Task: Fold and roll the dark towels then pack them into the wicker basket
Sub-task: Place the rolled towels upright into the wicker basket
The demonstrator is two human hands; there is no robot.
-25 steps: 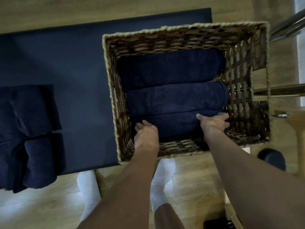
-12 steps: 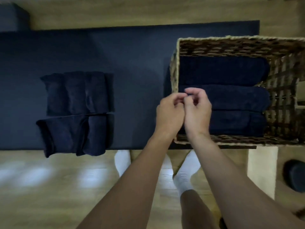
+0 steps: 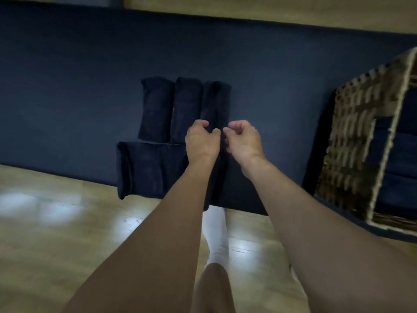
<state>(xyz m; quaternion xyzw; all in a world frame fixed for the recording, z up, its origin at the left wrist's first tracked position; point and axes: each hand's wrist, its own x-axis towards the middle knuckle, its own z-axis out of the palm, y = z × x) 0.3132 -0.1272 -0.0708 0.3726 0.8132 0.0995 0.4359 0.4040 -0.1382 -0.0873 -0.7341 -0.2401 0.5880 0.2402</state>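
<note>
**Soft rolls by the near edge, hands at the rightmost one**

The rolled towels lie in two rows on the dark surface (image 3: 67, 86), about midway along it and close to its near edge. The far row is three rolls side by side, their ends pointing at that edge; the near row (image 3: 144, 170) lies right along the near edge, seems to lip over it a little, and is partly hidden by the left forearm. The wicker basket (image 3: 352, 143) stands at the right end of the surface, well apart from both hands, with packed towels (image 3: 394, 150) already inside.

The left hand (image 3: 202, 142) sits over the near end of the rightmost roll (image 3: 216, 102) in the far row; its fingers and thumb look curled round the cloth there, as far as the blur allows. The right hand (image 3: 244, 141) is just beside that roll's right side with its fingers curled; whether it has any cloth, I cannot tell.

These rolls should be light, soft, grippy and in no way fragile; the one hazard is uncoiling. Best to clasp the whole girth, one hand toward each end, with the loose outer flap pinned under the fingers; lifted by one end or by a pinch of cloth, a roll would likely sag and unwind.
</note>
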